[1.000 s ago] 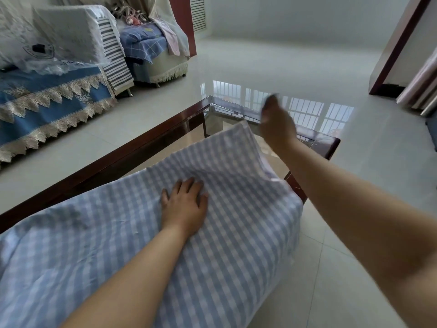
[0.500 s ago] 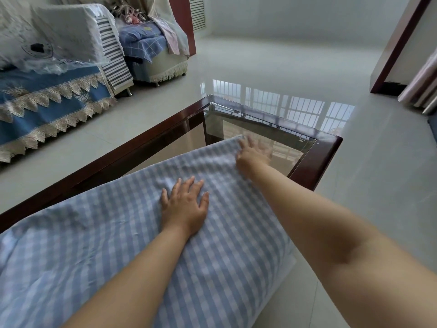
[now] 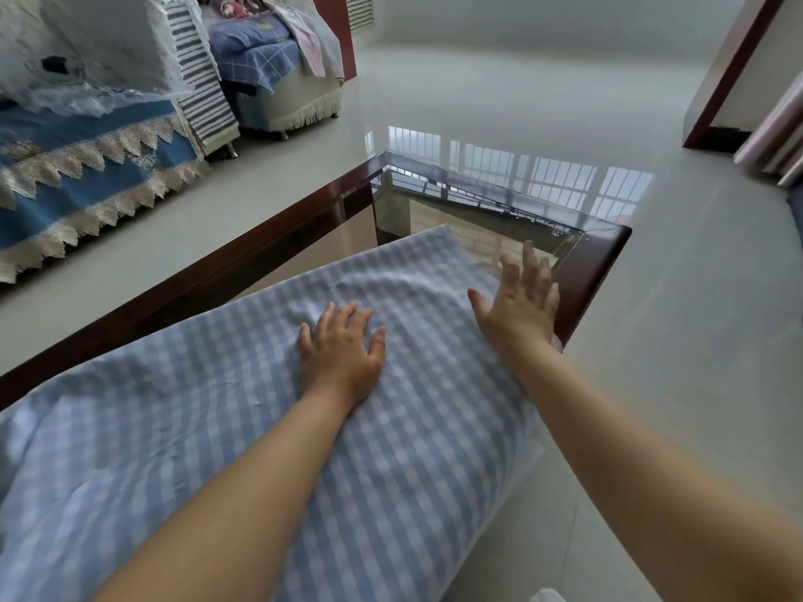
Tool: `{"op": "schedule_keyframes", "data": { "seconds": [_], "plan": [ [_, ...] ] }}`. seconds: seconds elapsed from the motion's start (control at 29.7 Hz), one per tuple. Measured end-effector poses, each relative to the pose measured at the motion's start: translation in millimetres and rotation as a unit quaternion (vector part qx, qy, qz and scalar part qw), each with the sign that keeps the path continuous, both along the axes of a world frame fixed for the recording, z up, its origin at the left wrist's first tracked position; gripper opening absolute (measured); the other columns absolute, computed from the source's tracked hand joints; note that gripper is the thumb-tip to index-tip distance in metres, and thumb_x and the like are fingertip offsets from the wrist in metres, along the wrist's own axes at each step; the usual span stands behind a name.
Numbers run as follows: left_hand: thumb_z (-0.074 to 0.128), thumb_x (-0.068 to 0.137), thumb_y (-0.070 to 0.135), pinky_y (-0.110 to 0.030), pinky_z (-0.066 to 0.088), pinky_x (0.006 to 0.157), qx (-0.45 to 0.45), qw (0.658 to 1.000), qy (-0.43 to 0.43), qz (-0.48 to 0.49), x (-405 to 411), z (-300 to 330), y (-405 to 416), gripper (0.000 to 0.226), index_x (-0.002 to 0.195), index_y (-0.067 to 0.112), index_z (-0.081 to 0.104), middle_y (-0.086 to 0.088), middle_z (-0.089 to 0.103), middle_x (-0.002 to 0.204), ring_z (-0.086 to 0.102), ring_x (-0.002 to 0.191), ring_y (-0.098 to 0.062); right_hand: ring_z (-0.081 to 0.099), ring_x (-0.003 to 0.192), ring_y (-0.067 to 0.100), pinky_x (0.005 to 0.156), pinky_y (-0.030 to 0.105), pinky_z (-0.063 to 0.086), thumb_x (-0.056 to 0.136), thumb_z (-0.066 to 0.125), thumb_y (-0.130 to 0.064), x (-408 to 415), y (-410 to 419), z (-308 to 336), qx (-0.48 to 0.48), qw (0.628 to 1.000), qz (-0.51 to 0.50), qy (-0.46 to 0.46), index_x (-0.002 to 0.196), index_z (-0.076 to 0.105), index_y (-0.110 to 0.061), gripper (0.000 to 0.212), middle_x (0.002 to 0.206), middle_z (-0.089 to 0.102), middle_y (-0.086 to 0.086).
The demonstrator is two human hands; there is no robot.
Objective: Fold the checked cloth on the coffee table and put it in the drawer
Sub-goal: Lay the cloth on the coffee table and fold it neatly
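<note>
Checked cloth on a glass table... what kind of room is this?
Probably a living room at home: a glass-topped coffee table with the checked cloth, sofas draped in blue lace-edged covers, and a shiny tiled floor.

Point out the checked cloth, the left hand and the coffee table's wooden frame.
checked cloth (image 3: 434,449): head view, flat middle of the fabric.
left hand (image 3: 343,354): head view, back of the hand, flat on the cloth.
coffee table (image 3: 595,258): head view, dark wooden frame at the far right corner.

head | worn, faces forward-down | close over coffee table (image 3: 595,262) | single view
</note>
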State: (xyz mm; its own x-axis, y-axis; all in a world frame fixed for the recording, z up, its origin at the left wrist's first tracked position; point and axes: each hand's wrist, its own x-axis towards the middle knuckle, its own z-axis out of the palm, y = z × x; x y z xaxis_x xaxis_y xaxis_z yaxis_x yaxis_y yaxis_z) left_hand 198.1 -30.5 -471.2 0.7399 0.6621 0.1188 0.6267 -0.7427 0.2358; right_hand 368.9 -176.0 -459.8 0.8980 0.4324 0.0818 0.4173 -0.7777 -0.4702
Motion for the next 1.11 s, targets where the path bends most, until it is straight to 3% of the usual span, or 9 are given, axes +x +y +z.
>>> {"op": "schedule_keyframes", "data": {
  "seconds": [0.07, 0.2, 0.37, 0.47, 0.61, 0.74, 0.94, 1.01, 1.11],
  "plan": [
    [0.036, 0.096, 0.041, -0.046, 0.029, 0.106, 0.022, 0.999, -0.032, -0.008, -2, 6, -4, 0.040, 0.123, 0.020, 0.057, -0.004, 0.052, 0.135, 0.041, 0.131, -0.025, -0.001, 0.147, 0.023, 0.118, 0.038, 0.006, 0.086, 0.056, -0.054, -20, -42, -9, 0.141, 0.982, -0.106, 0.061, 0.150, 0.010, -0.015, 0.087, 0.160, -0.002, 0.005],
    [0.036, 0.090, 0.030, -0.036, 0.045, 0.064, 0.084, 0.994, -0.062, -0.027, -14, 19, -25, 0.038, 0.078, 0.008, 0.064, -0.011, 0.064, 0.082, 0.060, 0.078, -0.034, 0.040, 0.131, 0.028, 0.107, 0.041, 0.037, 0.080, 0.063, -0.058, -44, -87, -18, 0.322, 0.840, -0.198, 0.389, 0.144, 0.028, -0.005, 0.090, 0.148, 0.033, 0.011],
    [0.044, 0.095, 0.032, -0.038, 0.037, 0.097, 0.010, 0.999, 0.000, -0.053, -35, 23, -56, 0.031, 0.121, 0.019, 0.057, -0.005, 0.055, 0.129, 0.046, 0.121, -0.027, 0.069, 0.089, 0.021, 0.084, 0.037, 0.056, 0.049, 0.078, -0.068, -31, -133, 10, 0.124, 0.866, 0.011, 0.483, 0.100, 0.067, -0.017, 0.073, 0.108, 0.071, 0.006],
    [0.036, 0.097, 0.044, -0.043, 0.011, 0.116, -0.021, 0.997, 0.040, -0.066, -50, 22, -75, 0.049, 0.143, 0.031, 0.033, 0.002, 0.023, 0.156, 0.014, 0.145, -0.022, 0.069, 0.083, 0.020, 0.081, 0.033, 0.055, 0.068, 0.075, -0.058, -8, -134, 48, -0.071, 0.920, 0.103, 0.371, 0.099, 0.068, -0.012, 0.056, 0.093, 0.072, 0.002],
    [0.024, 0.096, 0.055, -0.050, -0.001, 0.116, -0.049, 0.994, 0.071, -0.064, -54, 32, -88, 0.056, 0.148, 0.039, 0.013, 0.006, 0.002, 0.160, -0.005, 0.147, -0.021, 0.050, 0.113, 0.031, 0.093, 0.042, 0.040, 0.090, 0.051, -0.044, 23, -104, 94, -0.028, 0.998, -0.050, 0.020, 0.110, 0.061, -0.023, 0.030, 0.114, 0.055, -0.001],
    [0.016, 0.091, 0.066, -0.060, -0.008, 0.111, -0.093, 0.974, 0.192, -0.079, -49, 36, -105, 0.063, 0.147, 0.047, -0.006, 0.011, -0.019, 0.157, -0.019, 0.144, -0.022, 0.002, 0.146, 0.034, 0.112, 0.061, 0.008, 0.082, 0.053, -0.065, 41, -118, 73, 0.006, 0.981, -0.175, 0.084, 0.151, 0.005, -0.022, 0.095, 0.159, 0.001, 0.008],
    [0.010, 0.089, 0.069, -0.061, -0.013, 0.109, -0.072, 0.980, 0.176, -0.055, -52, 16, -110, 0.063, 0.145, 0.048, -0.009, 0.013, -0.021, 0.156, -0.022, 0.143, -0.022, 0.034, 0.137, 0.038, 0.104, 0.053, 0.036, 0.048, 0.059, -0.088, -13, -145, -41, 0.270, 0.757, -0.260, 0.535, 0.150, 0.019, -0.008, 0.136, 0.154, 0.024, 0.016],
    [0.009, 0.089, 0.069, -0.060, -0.013, 0.109, -0.063, 0.982, 0.168, -0.053, -52, 13, -111, 0.063, 0.145, 0.049, -0.009, 0.013, -0.019, 0.157, -0.021, 0.144, -0.021, 0.058, 0.115, 0.039, 0.089, 0.055, 0.051, 0.054, 0.072, -0.074, -36, -150, -60, 0.372, 0.616, -0.237, 0.652, 0.138, 0.042, -0.003, 0.113, 0.135, 0.051, 0.021],
    [0.009, 0.088, 0.070, -0.059, -0.013, 0.110, -0.056, 0.984, 0.159, -0.051, -53, 11, -111, 0.063, 0.145, 0.049, -0.007, 0.013, -0.017, 0.157, -0.019, 0.144, -0.020, 0.072, 0.081, 0.037, 0.069, 0.056, 0.058, 0.064, 0.080, -0.047, -50, -155, -62, 0.482, 0.530, -0.186, 0.672, 0.112, 0.063, -0.001, 0.068, 0.102, 0.070, 0.021]
  ]
}}
